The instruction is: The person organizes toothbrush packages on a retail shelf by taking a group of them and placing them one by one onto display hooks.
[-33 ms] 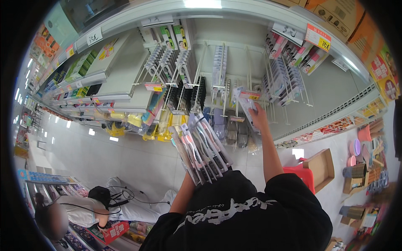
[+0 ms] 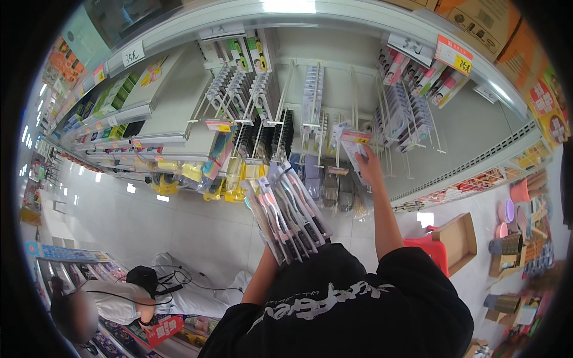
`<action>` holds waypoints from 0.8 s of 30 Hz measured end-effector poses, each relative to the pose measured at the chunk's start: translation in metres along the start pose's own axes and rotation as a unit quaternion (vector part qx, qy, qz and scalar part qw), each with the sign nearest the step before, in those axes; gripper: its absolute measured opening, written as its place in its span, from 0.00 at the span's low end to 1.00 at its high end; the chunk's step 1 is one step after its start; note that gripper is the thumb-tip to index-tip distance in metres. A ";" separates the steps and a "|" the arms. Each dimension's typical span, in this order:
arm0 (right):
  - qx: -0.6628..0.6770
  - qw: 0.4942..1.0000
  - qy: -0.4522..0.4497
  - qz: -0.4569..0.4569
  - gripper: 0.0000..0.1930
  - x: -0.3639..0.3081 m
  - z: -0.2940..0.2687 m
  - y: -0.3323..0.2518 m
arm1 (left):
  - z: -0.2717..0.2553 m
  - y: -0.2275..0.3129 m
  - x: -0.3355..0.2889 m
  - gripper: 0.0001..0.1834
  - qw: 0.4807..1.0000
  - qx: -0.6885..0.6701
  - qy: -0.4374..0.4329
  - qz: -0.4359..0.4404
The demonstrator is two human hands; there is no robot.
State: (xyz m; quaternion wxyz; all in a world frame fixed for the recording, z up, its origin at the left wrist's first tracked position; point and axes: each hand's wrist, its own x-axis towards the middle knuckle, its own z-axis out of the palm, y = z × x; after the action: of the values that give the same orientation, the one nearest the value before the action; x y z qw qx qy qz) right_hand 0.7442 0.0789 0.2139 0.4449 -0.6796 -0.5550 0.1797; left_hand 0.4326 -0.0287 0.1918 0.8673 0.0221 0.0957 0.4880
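Note:
My left hand (image 2: 267, 261) clasps a fanned bundle of clear slim packs (image 2: 286, 218) against my front. They hold long thin items with black and pale handles, like toothbrushes; the fingers are mostly hidden behind the bundle. My right hand (image 2: 366, 164) reaches out to the display hooks, its fingers closed on a similar clear slim pack (image 2: 348, 143). That pack stands close behind a red and yellow price tag (image 2: 356, 137) at a hook's end, and I cannot tell whether it is on the hook.
Metal hooks carry rows of blister packs (image 2: 313, 95) and black items (image 2: 283, 137). Shelves (image 2: 170, 128) extend left. At right stand a red stool (image 2: 433, 253) and an open cardboard box (image 2: 455, 243). Another person (image 2: 119, 298) is at lower left, a hand on a red box (image 2: 161, 331).

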 end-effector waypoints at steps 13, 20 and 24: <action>0.090 0.995 0.020 -0.047 0.20 0.031 0.003 0.018 | 0.009 -0.006 0.047 0.33 1.000 -0.001 0.008 0.011; 0.134 0.990 0.038 0.014 0.19 0.028 0.029 0.003 | 0.011 -0.008 0.064 0.33 1.000 -0.001 0.008 0.016; 0.194 0.979 0.056 -0.017 0.17 0.048 0.058 0.040 | 0.013 -0.009 0.072 0.33 1.000 0.001 0.009 0.021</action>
State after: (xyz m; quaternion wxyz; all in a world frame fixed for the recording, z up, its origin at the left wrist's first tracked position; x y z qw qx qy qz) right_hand 0.7406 0.1467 0.1622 0.6015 -0.5799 -0.4951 0.2382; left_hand 0.4789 0.0285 0.1927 0.8561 0.0208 0.1032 0.5059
